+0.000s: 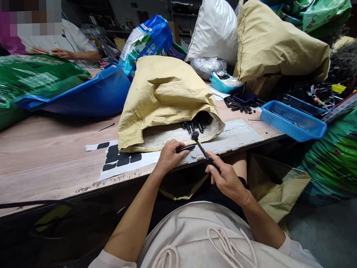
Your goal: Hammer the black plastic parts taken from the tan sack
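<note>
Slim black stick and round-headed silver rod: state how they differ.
The slim black stick lies nearly level in the left hand; the silver rod with a rounded black head slants in the right hand. The stick is mostly black; the rod's shaft is silver. Both are slender.

Rod (185, 148) black; open sack (168, 91) yellow-tan; tray (302, 134) blue; tabletop (50, 154) pinkish, wood-grained.

The wood-grained table (50, 154) bears a bulging yellow sack (165, 99).
</note>
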Motion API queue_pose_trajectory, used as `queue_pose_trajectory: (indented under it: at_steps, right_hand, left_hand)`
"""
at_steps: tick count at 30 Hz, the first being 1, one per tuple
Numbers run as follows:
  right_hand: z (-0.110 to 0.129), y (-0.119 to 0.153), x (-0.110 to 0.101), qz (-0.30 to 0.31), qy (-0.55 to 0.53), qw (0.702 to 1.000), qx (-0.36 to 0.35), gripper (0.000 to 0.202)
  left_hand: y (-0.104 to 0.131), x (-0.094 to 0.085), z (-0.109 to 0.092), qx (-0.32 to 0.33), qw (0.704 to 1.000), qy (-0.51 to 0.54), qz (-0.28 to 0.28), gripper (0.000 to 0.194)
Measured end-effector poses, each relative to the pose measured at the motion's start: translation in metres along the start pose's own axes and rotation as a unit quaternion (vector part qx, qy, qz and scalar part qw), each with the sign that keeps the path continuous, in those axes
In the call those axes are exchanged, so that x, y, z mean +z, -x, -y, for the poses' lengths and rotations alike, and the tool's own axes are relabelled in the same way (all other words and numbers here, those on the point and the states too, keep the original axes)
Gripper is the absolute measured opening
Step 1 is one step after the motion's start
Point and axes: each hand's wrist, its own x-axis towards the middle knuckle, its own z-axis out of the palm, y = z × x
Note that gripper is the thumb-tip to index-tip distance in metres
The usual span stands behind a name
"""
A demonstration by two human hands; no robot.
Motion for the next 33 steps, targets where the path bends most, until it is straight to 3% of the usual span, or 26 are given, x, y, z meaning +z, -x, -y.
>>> queue_pose_trajectory:
  at_steps: [3, 12, 17, 22, 26, 30, 33]
  right_hand:
    - [0.007, 0.005, 0.006, 0.024, -0.022, 0.999, -0.010, 0.059]
    - [-0.001, 0.004, 0.018, 0.016, 0.101, 0.993, -0.067, 0.058]
    - [-0.003, 0.004, 0.015, -0.011, 0.090, 0.993, -0.076, 0.059]
    - [-0.002, 0.003, 0.009, 0.011, 0.075, 0.997, -0.034, 0.059]
    - [-0.004, -0.005, -0.003, -0.042, 0.081, 0.995, -0.039, 0.056]
    - [-0.007, -0.016, -0.019, -0.097, 0.172, 0.980, 0.000, 0.056]
    - [-0.010, -0.020, -0.026, -0.103, 0.239, 0.964, 0.055, 0.055]
  left_hand:
    - [-0.001, 0.000, -0.001, -0.011, 1.000, 0.005, 0.005, 0.014]
    - [-0.004, 0.000, -0.007, -0.035, 0.999, 0.003, 0.003, 0.006]
    - [-0.004, 0.000, -0.007, -0.038, 0.999, 0.022, 0.002, 0.013]
    - [-0.004, 0.001, -0.004, -0.043, 0.999, 0.021, 0.000, 0.013]
    - [-0.004, 0.001, -0.003, -0.042, 0.999, 0.021, 0.007, 0.014]
    - [-0.003, 0.000, -0.004, -0.033, 0.999, 0.008, 0.009, 0.013]
    - [-0.003, -0.001, -0.004, -0.030, 0.999, 0.007, 0.014, 0.014]
